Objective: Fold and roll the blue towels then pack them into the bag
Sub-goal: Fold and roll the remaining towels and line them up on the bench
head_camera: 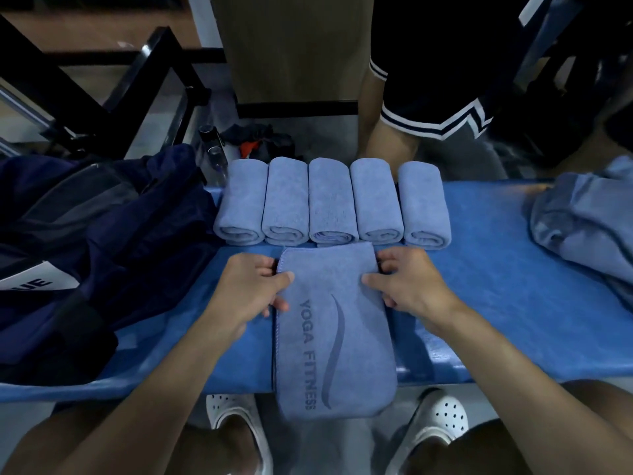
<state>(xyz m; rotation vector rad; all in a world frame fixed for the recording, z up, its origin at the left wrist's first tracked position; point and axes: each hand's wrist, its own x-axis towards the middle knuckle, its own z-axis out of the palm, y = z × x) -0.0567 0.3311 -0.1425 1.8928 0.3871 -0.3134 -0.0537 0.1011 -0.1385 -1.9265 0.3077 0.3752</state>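
Observation:
A folded blue towel [334,334] printed "YOGA FITNESS" lies lengthwise on the blue bench [496,303], its near end hanging over the front edge. My left hand [250,289] pinches its far left edge, thumb on top and fingers under. My right hand [404,282] grips the far right edge the same way. Several rolled blue towels [330,200] lie side by side in a row just beyond. A dark navy bag [102,241] sits open on the bench's left end.
A heap of unfolded blue towels [589,228] lies at the right end of the bench. Another person's legs [387,132] stand behind the bench. A clear bottle [214,152] and dark clothes lie behind the rolls. My white shoes [435,419] show below.

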